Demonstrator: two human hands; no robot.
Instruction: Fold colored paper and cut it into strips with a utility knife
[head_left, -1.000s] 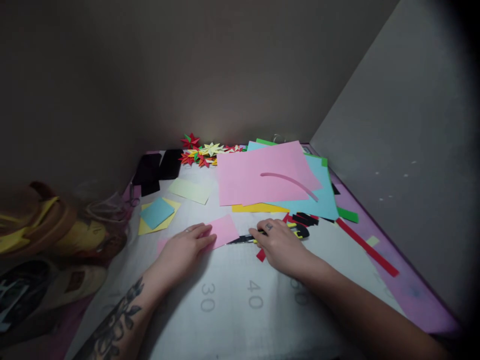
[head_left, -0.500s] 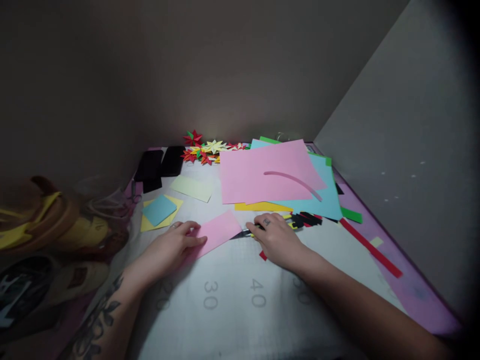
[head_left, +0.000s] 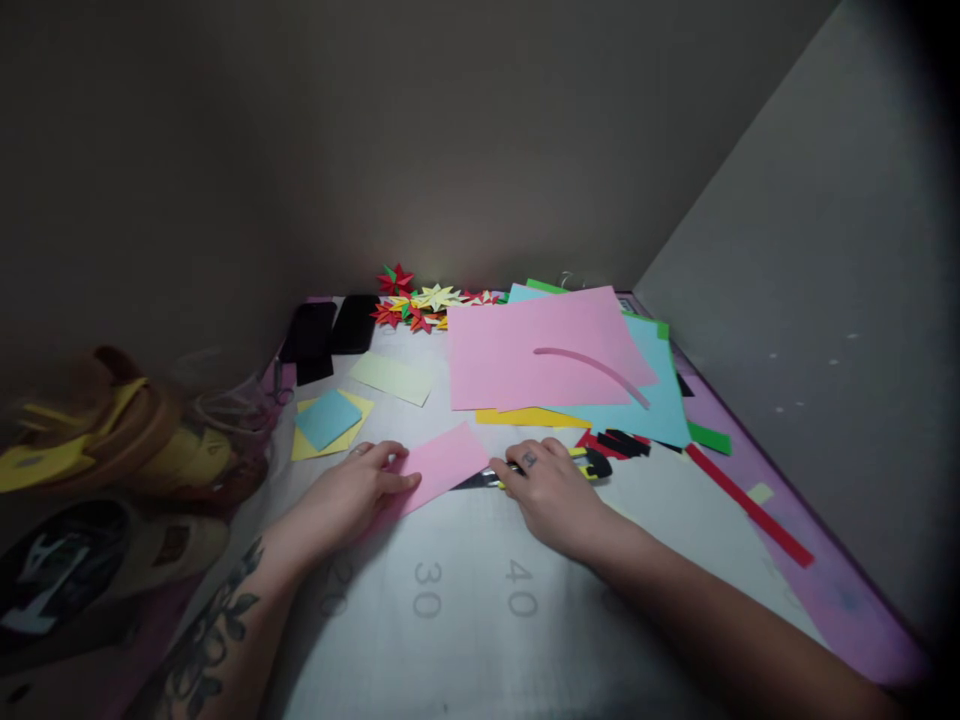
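A folded-looking piece of pink paper (head_left: 448, 455) lies at a slant on the pale cutting mat (head_left: 480, 650). My left hand (head_left: 365, 487) grips its left end, thumb on top and the other fingers partly hidden. In my right hand (head_left: 551, 490) is a yellow and black utility knife (head_left: 596, 463), held low over the mat. Its blade lies along the lower right edge of the pink paper, its tip partly under that edge. Just beyond the knife are red and black paper strips (head_left: 626, 443).
Large pink sheets (head_left: 517, 350) and blue sheets (head_left: 664, 400) are stacked behind. Folded paper stars (head_left: 437, 297) sit at the wall, near two dark phones (head_left: 355, 325). Yellow and blue squares (head_left: 328, 420) lie left. A red strip (head_left: 750, 505) lies right; bags (head_left: 150, 480) crowd the left edge.
The knife has moved left, its blade reaching further along and under the pink paper's edge. A small red scrap beside my right hand is now out of sight. The view has shifted slightly.
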